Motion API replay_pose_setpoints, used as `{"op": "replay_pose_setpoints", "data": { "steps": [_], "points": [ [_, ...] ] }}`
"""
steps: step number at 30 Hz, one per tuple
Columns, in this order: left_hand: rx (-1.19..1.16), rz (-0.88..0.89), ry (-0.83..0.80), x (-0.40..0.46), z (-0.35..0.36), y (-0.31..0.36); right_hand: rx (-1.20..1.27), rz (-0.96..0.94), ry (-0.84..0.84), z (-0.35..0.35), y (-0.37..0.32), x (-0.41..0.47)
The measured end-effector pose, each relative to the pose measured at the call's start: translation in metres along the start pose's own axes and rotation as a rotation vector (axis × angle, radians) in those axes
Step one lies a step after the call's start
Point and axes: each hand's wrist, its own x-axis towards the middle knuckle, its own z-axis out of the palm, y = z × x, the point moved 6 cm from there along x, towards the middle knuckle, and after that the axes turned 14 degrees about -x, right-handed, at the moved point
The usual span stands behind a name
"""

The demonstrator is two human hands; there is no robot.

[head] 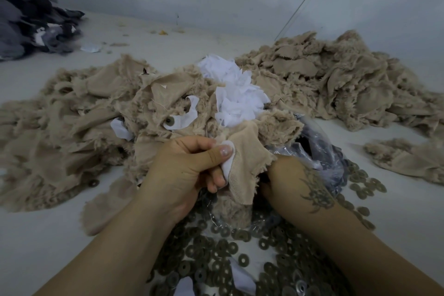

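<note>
My left hand (189,166) pinches a small white fabric piece (227,163) against a beige plush fabric piece (245,163), thumb on top and fingers curled beneath. My right hand (288,180) lies behind the lower right edge of the same beige piece, its fingers hidden under the cloth. Several grey ring-shaped washers (228,250) lie spread on the table below both hands. A clear plastic bag (314,146) with dark contents sits just behind my right hand.
Beige plush cut pieces are heaped to the left (72,113) and at the back right (336,79), with a bunch of white pieces (237,94) between them. A dark grey fabric pile (26,12) fills the far left corner. The white table (48,235) ends at a wall.
</note>
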Motion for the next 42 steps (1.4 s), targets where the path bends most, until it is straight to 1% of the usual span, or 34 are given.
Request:
{"op": "replay_pose_setpoints", "data": {
  "steps": [2, 3, 5, 7, 9, 11, 13, 14, 16, 19, 21, 23, 26, 28, 33, 35, 36, 39, 41, 42],
  "points": [
    [-0.006, 0.003, 0.003, 0.000, 0.000, 0.000, 0.095, 0.012, 0.050, -0.006, 0.003, -0.001],
    [-0.011, 0.006, 0.005, 0.000, -0.001, 0.000, 0.175, -0.004, 0.155, -0.011, 0.007, -0.002],
    [-0.015, 0.009, 0.004, 0.001, -0.002, 0.000, 0.399, 0.009, 0.309, -0.022, 0.013, -0.008],
    [-0.014, 0.010, -0.005, 0.001, -0.001, -0.001, 0.737, 0.034, 0.351, -0.024, 0.020, -0.011],
    [-0.008, 0.007, -0.021, 0.000, 0.000, -0.002, 1.118, -0.001, 0.252, -0.020, 0.014, -0.011],
    [-0.003, 0.006, -0.035, 0.000, 0.001, -0.004, 1.437, -0.015, 0.118, -0.008, 0.009, -0.008],
    [0.001, 0.012, -0.043, -0.001, 0.002, -0.004, 1.618, -0.007, 0.029, -0.001, 0.006, -0.006],
    [0.003, 0.016, -0.046, -0.001, 0.002, -0.005, 1.641, -0.021, 0.009, -0.001, 0.004, -0.006],
    [0.008, 0.025, -0.051, -0.001, 0.002, -0.005, 1.580, -0.085, 0.030, -0.005, 0.001, -0.009],
    [0.038, 0.044, -0.064, -0.001, 0.003, -0.006, 1.349, -0.087, 0.217, -0.014, 0.004, -0.014],
    [0.068, 0.062, -0.080, -0.003, 0.005, -0.007, 1.249, -0.089, 0.331, -0.022, 0.006, -0.017],
    [0.094, 0.095, -0.082, -0.004, 0.005, -0.007, 1.163, -0.086, 0.406, -0.025, 0.006, -0.019],
    [0.138, 0.154, -0.057, -0.005, 0.004, -0.006, 1.040, -0.023, 0.453, -0.027, 0.004, -0.021],
    [0.160, 0.177, -0.044, -0.006, 0.004, -0.004, 1.065, -0.008, 0.480, -0.026, 0.005, -0.023],
    [0.148, 0.192, -0.050, -0.007, 0.006, -0.003, 1.263, -0.100, 0.484, -0.028, 0.003, -0.021],
    [0.136, 0.187, -0.054, -0.007, 0.006, -0.003, 1.383, -0.139, 0.450, -0.029, 0.001, -0.022],
    [0.132, 0.186, -0.054, -0.007, 0.006, -0.003, 1.416, -0.127, 0.424, -0.027, 0.001, -0.021],
    [0.130, 0.188, -0.053, -0.006, 0.004, -0.004, 1.351, -0.068, 0.420, -0.021, 0.003, -0.016],
    [0.136, 0.183, -0.060, -0.006, 0.004, -0.005, 1.306, -0.080, 0.429, -0.026, 0.000, -0.017],
    [0.140, 0.179, -0.062, -0.006, 0.004, -0.006, 1.358, -0.083, 0.408, -0.028, -0.001, -0.019]
  ]
}}
